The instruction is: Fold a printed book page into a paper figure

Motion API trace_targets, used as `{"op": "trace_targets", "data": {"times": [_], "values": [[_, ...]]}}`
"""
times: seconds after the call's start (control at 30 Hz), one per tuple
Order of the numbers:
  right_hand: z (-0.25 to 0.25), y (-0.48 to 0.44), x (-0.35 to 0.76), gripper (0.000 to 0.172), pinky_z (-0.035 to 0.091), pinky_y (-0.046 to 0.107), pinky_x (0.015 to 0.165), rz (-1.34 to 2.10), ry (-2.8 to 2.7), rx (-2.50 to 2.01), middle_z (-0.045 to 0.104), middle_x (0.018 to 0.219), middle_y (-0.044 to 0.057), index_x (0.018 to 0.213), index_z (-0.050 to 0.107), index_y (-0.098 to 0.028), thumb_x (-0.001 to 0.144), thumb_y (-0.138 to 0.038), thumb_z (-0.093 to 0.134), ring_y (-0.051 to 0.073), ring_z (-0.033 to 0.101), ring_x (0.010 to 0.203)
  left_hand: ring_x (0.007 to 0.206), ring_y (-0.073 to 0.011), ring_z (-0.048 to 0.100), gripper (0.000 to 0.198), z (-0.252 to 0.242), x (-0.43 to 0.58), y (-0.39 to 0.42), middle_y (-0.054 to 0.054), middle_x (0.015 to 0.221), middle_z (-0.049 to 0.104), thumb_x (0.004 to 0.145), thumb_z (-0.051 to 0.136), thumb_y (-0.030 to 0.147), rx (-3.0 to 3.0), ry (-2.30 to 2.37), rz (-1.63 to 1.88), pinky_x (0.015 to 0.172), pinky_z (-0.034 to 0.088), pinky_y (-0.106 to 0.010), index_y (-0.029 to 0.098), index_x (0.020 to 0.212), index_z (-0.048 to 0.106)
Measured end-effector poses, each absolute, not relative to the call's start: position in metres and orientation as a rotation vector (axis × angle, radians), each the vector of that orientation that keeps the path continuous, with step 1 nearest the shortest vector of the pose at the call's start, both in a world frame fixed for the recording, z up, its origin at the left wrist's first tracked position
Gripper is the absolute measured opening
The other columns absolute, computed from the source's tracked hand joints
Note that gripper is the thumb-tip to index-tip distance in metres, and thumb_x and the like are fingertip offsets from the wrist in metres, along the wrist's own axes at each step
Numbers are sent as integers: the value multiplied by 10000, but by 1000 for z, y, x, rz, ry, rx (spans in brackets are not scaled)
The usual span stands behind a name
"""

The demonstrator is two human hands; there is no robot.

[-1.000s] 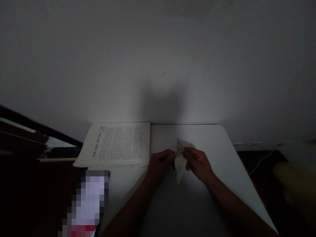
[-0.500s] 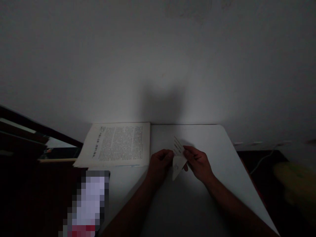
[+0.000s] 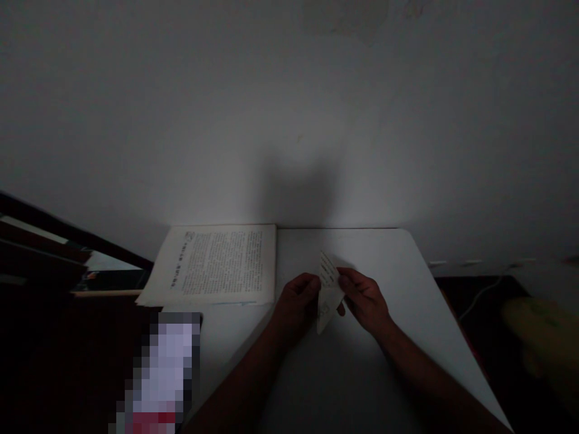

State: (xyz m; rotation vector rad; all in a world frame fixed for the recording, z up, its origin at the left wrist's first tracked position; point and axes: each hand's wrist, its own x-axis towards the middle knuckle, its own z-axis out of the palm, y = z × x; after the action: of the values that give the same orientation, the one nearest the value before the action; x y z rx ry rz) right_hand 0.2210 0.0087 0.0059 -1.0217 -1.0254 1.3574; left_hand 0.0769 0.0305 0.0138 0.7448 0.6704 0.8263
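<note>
A small folded piece of printed paper (image 3: 329, 295) is held up over the white table, its upper and lower ends coming to points. My left hand (image 3: 298, 299) pinches its left edge with thumb and curled fingers. On the other side, my right hand (image 3: 364, 296) grips the right corner, thumb in front and a fingertip showing below, behind the paper. Part of the paper is hidden by the fingers of both hands.
An open-faced printed book or stack of pages (image 3: 221, 265) lies at the table's back left, against the wall. A blurred-out phone-like device (image 3: 163, 367) lies nearer me. The white table (image 3: 380, 247) has its right edge beside a dark gap with a cable (image 3: 482, 293).
Both hands and the folded paper appear very slightly further right and the paper is tilted a little differently. The grip of both hands stays the same.
</note>
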Motion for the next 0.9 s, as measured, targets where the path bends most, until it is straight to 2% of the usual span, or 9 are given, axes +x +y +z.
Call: {"op": "trace_targets", "data": {"times": [0.1, 0.23, 0.5, 0.57, 0.7, 0.9], "values": [[7, 8, 220, 346, 406, 215, 369, 1303, -1016, -1071, 574, 561, -14, 1022, 628, -149, 815, -418, 562, 84, 474, 396, 635, -152, 615, 278, 11, 71, 35, -30, 699, 640, 708, 677, 385, 813, 768, 932, 600, 457, -267, 141, 781, 566], [10, 6, 220, 318, 421, 209, 386, 1194, -1033, -1208, 588, 582, -11, 994, 647, -157, 813, -406, 569, 80, 487, 409, 699, -138, 615, 254, 7, 65, 39, -25, 803, 657, 674, 722, 274, 856, 784, 1008, 652, 472, -263, 152, 864, 605], [6, 9, 223, 376, 399, 211, 348, 1226, -969, -1174, 584, 586, -3, 1020, 637, -151, 805, -450, 559, 82, 456, 396, 652, -168, 629, 314, 14, 70, 34, -74, 788, 686, 726, 658, 331, 921, 795, 897, 632, 507, -316, 108, 947, 644], [5, 9, 223, 382, 380, 208, 344, 1247, -972, -1162, 574, 568, -8, 1030, 630, -149, 813, -452, 549, 82, 449, 393, 646, -166, 631, 307, 18, 70, 33, -69, 793, 687, 697, 682, 314, 999, 877, 918, 619, 512, -303, 120, 931, 642], [5, 7, 220, 353, 376, 201, 370, 1229, -1061, -1234, 551, 537, -24, 1014, 634, -163, 829, -445, 531, 81, 455, 402, 745, -165, 638, 314, 21, 71, 31, -48, 858, 682, 639, 714, 233, 1154, 929, 945, 711, 509, -288, 152, 926, 614], [9, 0, 219, 346, 392, 205, 427, 1120, -1346, -1340, 547, 549, -28, 1103, 605, -195, 892, -408, 432, 94, 492, 440, 681, -146, 592, 244, 12, 74, 29, -8, 751, 640, 637, 689, 193, 1309, 1023, 911, 612, 471, -237, 156, 852, 580]]}}
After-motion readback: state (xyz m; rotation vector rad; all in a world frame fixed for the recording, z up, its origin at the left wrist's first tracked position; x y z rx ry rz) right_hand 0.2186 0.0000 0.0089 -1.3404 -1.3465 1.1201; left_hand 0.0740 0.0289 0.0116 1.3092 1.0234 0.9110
